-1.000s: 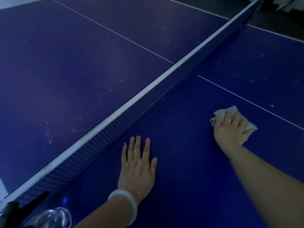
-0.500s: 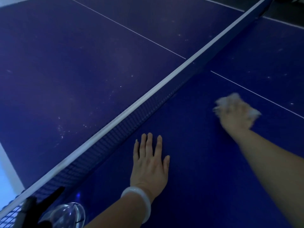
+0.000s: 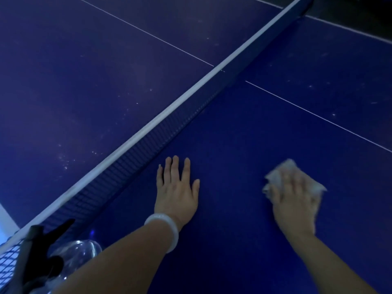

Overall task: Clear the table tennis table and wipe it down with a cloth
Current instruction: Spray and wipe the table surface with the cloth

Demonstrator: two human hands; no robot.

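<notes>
Left hand [image 3: 177,193] lies flat, fingers straight, on the table [image 3: 233,145] beside the net [image 3: 131,153]. Right hand [image 3: 294,200], blurred, presses the cloth [image 3: 277,174] flat, lower right of frame.

Your one head-worn camera looks forward and steeply down over the dark blue table tennis table [image 3: 233,145], close above it.

You have a single wide-angle view, so no second view shares any part of the scene. It faces across the tabletop at a slant: the blue mesh net with its white top band [image 3: 161,122] runs diagonally from lower left to upper right, and both halves of the table lie in frame. Your left hand [image 3: 177,194] and right hand [image 3: 294,202] sit low in the picture, forearms entering from the bottom edge, near the lens. The far table edge shows only at the upper right corner.
</notes>
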